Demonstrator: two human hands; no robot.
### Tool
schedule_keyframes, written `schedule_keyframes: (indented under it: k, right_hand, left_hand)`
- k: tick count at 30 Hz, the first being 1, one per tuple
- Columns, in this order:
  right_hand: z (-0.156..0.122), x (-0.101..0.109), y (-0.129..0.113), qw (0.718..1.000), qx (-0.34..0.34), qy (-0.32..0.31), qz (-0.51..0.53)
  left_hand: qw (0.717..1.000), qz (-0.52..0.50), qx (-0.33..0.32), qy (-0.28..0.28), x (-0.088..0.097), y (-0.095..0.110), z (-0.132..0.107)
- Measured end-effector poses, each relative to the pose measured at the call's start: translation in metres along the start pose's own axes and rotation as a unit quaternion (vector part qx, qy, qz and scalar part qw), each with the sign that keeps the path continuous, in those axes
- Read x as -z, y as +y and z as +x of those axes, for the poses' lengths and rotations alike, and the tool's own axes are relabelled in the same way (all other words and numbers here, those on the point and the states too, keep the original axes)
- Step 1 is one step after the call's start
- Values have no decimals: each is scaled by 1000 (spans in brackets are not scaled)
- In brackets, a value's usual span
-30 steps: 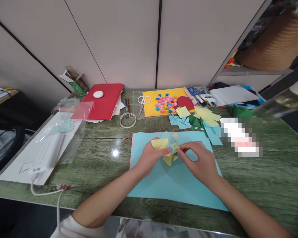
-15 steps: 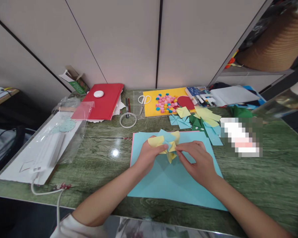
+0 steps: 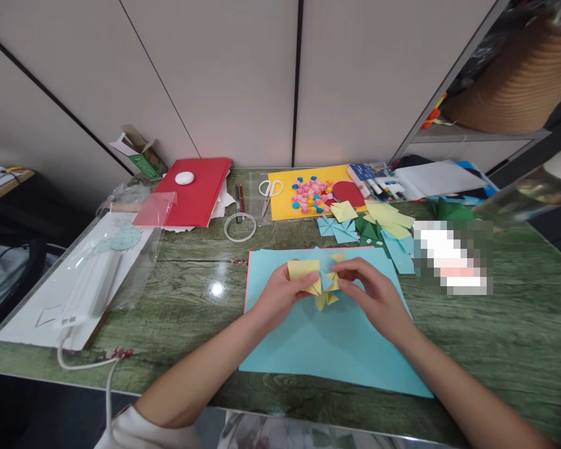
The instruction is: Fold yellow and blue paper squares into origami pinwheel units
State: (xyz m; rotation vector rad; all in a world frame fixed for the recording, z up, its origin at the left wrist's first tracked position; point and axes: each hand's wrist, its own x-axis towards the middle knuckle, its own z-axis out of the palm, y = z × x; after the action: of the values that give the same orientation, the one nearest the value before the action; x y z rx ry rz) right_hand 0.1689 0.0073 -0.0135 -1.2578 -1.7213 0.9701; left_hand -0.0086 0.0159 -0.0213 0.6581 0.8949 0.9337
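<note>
A yellow and light-blue folded paper piece [image 3: 326,280], with several pointed flaps, is held above a sheet of light-blue paper [image 3: 327,349]. My left hand [image 3: 285,290] is closed on its left side, the thumb pressing on a yellow flap. My right hand [image 3: 378,296] has its thumb and index finger at the right-hand flaps, closed round the paper's edge. The fingers behind the piece are partly hidden. Beyond it lie light-blue folded papers [image 3: 337,229], a yellow folded square [image 3: 344,211] and a dark green folded paper [image 3: 368,231].
White-handled scissors [image 3: 270,188], a tape roll [image 3: 240,227] and a red folder [image 3: 187,193] lie toward the back. Pink, blue and yellow beads [image 3: 311,194] rest on yellow paper [image 3: 280,209]. A white power strip [image 3: 93,287] is at left; a blurred patch hides something at right.
The folded paper has turned slightly in my hands, showing a light-blue flap nearer its middle. My right fingers have moved up a little along its right side.
</note>
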Motion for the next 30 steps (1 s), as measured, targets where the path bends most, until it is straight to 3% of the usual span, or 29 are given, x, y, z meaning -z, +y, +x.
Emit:
schedule_keyframes:
  k: [12,30]
  right_hand:
    - [2,3,-2,999,-5,-26,23]
    - [2,-1,1,1000,3,9,-3]
  left_hand:
    - [1000,5,14,-7,1,3,1]
    - [996,-49,61,-42,3,3,3]
